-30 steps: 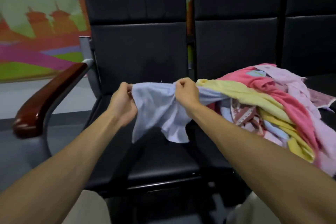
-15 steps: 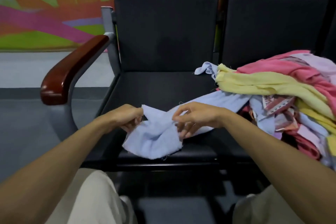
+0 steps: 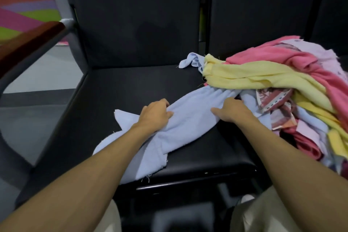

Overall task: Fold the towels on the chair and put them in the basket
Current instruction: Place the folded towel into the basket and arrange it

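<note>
A light blue towel (image 3: pixel 188 118) lies stretched across the black seat (image 3: pixel 122 88) of the left chair, its far end still caught under the pile. My left hand (image 3: pixel 156 115) sits on its near part, fingers and thumb curled into a bunch of the cloth. My right hand (image 3: pixel 231 111) rests on the towel close to the pile, thumb spread, fingertips at the pile's edge. The pile of towels (image 3: pixel 282 84) covers the neighbouring seat: yellow, pink, lilac, patterned and more blue ones. No basket is in view.
A wooden armrest (image 3: pixel 28 43) on a grey metal frame stands at the left. The black chair backs (image 3: pixel 135 15) rise behind both seats. My knees in light trousers (image 3: pixel 263 213) are just below the seat's front edge.
The blue towel has been lowered from mid-air onto the seat and drawn out lengthwise. My hands have moved apart along it, the right one toward the pile. The camera has tilted down and closer.
</note>
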`<state>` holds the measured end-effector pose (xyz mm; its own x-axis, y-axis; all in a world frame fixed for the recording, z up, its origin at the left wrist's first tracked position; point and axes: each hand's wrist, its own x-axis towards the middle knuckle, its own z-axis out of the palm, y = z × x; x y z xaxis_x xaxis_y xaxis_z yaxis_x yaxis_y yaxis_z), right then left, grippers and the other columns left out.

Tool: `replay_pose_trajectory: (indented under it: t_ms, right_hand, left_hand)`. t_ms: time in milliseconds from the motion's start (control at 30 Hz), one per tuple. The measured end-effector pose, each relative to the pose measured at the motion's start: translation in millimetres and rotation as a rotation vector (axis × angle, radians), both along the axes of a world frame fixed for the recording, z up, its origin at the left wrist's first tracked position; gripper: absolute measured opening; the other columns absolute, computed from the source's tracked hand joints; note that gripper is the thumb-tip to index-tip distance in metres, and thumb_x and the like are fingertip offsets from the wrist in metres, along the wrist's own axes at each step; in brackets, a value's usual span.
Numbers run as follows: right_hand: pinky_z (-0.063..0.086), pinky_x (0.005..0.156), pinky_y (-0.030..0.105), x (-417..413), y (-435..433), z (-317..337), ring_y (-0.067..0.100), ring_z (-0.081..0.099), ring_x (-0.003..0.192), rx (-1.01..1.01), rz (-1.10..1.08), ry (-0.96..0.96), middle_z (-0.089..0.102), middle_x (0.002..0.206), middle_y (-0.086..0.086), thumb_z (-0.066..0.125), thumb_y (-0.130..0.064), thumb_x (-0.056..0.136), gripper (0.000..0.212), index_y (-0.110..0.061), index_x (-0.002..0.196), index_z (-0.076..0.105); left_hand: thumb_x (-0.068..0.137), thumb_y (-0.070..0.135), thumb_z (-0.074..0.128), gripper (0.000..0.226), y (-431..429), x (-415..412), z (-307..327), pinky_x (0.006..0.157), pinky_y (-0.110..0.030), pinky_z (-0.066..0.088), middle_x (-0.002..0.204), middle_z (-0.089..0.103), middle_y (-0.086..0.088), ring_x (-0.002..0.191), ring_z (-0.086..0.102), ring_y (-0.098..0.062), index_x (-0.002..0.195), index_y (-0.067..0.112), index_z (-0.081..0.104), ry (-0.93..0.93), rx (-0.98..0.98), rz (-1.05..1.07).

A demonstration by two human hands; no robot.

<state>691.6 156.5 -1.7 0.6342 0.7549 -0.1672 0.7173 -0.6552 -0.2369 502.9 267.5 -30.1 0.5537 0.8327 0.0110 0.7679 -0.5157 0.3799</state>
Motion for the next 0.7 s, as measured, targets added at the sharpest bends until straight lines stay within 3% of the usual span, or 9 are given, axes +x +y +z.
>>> replay_pose_trajectory:
  t_ms: [100, 167, 267, 333, 400, 500, 600, 700]
  right_hand:
    - [0.041, 0.088, 0.033, -15.2, 15.7, 6.5, 0.035, 0.054, 0.118, 0.109, 0.072, 0.038, 0.057, 0.129, 0.023, 0.043, -0.021, 0.1, 0.038, 0.004, 0.128, 0.05]
    - [0.038, 0.084, 0.031, -34.1, 23.9, 15.1, 0.032, 0.052, 0.118, 0.218, 0.138, 0.16, 0.055, 0.131, 0.019, 0.039, -0.025, 0.102, 0.037, 0.001, 0.126, 0.049]
    - [0.036, 0.083, 0.033, -72.3, 34.7, 21.2, 0.02, 0.048, 0.105, 0.395, 0.159, 0.65, 0.052, 0.113, 0.0, 0.036, -0.026, 0.102, 0.022, -0.015, 0.114, 0.051]
    - [0.041, 0.074, 0.033, -91.8, 42.3, 24.7, 0.017, 0.05, 0.085, 0.551, 0.014, 1.049, 0.052, 0.09, 0.0, 0.042, -0.023, 0.097, 0.011, -0.024, 0.094, 0.052]
    - [0.048, 0.078, 0.033, -98.7, 46.2, 26.4, 0.022, 0.06, 0.085, 0.653, -0.137, 1.222, 0.063, 0.094, 0.009, 0.047, -0.025, 0.093, 0.018, -0.015, 0.1, 0.06]
    - [0.048, 0.097, 0.044, -95.8, 41.0, 28.4, 0.031, 0.064, 0.108, 0.68, -0.153, 1.272, 0.068, 0.114, 0.018, 0.055, -0.014, 0.091, 0.03, 0.001, 0.115, 0.064]
    - [0.053, 0.089, 0.04, -76.1, 27.4, 31.0, 0.029, 0.067, 0.103, 0.641, -0.107, 1.34, 0.069, 0.111, 0.018, 0.064, -0.001, 0.087, 0.026, 0.005, 0.112, 0.064]
    - [0.054, 0.083, 0.036, -57.8, 14.0, 28.9, 0.028, 0.067, 0.102, 0.628, -0.077, 1.292, 0.069, 0.115, 0.017, 0.069, 0.009, 0.077, 0.046, 0.004, 0.122, 0.06]
  left_hand:
    - [0.098, 0.022, 0.042, 0.025, 2.5, -4.4, 7.8, 0.083, -0.037, 0.045, 0.105, 0.063, -0.013, 0.1, 0.057, -0.033, 0.105, 0.005, 0.058, -0.14, -0.092, 0.086]
    - [0.1, 0.02, 0.036, 0.027, 6.2, -18.9, 23.8, 0.073, -0.034, 0.041, 0.098, 0.059, -0.01, 0.09, 0.055, -0.028, 0.096, 0.001, 0.055, -0.319, -0.119, 0.171]
    - [0.091, 0.022, 0.036, 0.032, 19.5, -58.8, 43.1, 0.071, -0.032, 0.039, 0.093, 0.061, -0.008, 0.084, 0.052, -0.021, 0.093, -0.001, 0.059, -0.707, -0.214, 0.396]
    - [0.085, 0.025, 0.039, 0.035, 21.1, -86.4, 49.5, 0.076, -0.036, 0.046, 0.096, 0.067, -0.01, 0.086, 0.056, -0.023, 0.096, 0.006, 0.066, -0.965, -0.37, 0.557]
    - [0.093, 0.023, 0.04, 0.03, 16.1, -106.8, 51.1, 0.074, -0.034, 0.048, 0.093, 0.066, -0.01, 0.084, 0.059, -0.023, 0.099, 0.008, 0.065, -1.083, -0.489, 0.672]
    - [0.094, 0.016, 0.04, 0.023, 7.4, -126.3, 54.5, 0.069, -0.032, 0.051, 0.087, 0.066, -0.008, 0.078, 0.061, -0.022, 0.085, 0.009, 0.06, -1.213, -0.659, 0.743]
    - [0.094, 0.017, 0.042, 0.022, 4.5, -143.4, 58.8, 0.081, -0.036, 0.051, 0.102, 0.066, -0.013, 0.089, 0.062, -0.026, 0.087, 0.008, 0.06, -1.274, -0.709, 0.693]
    - [0.098, 0.025, 0.047, 0.025, -0.6, -154.6, 62.7, 0.076, -0.035, 0.055, 0.102, 0.069, -0.012, 0.089, 0.066, -0.024, 0.099, 0.007, 0.063, -1.295, -0.683, 0.647]
